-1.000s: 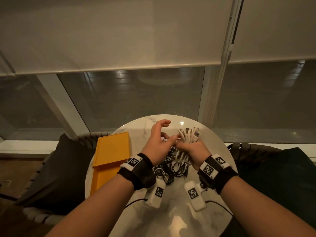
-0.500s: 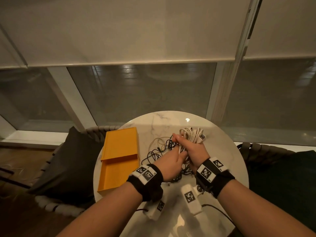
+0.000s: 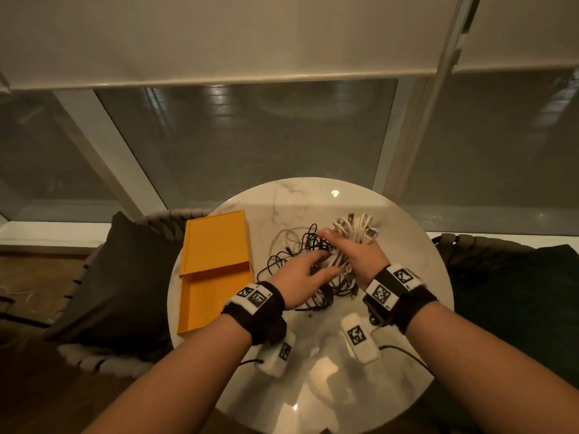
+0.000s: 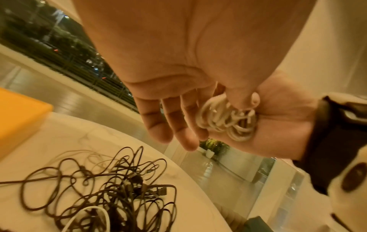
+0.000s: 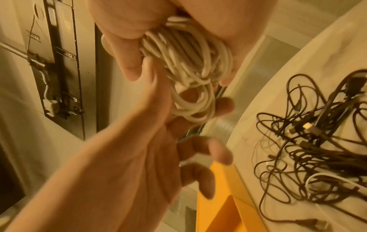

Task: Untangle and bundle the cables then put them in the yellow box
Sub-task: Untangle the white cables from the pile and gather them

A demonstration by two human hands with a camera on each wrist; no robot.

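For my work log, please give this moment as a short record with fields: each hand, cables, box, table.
right hand: grips coiled white cable bundle
left hand: fingers straight, reaching to the bundle
loose cables: tangled dark cables lying on the table
box: flat yellow box, open, no cable inside
table: round white marble table

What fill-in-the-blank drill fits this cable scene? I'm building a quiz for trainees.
1. The right hand grips a coil of ____ cable.
2. The tangle of dark cables lies on the ____.
3. The box beside the tangle is ____ in colour.
4. The left hand has its fingers spread and reaches toward the ____ hand.

Missing words: white; table; yellow; right
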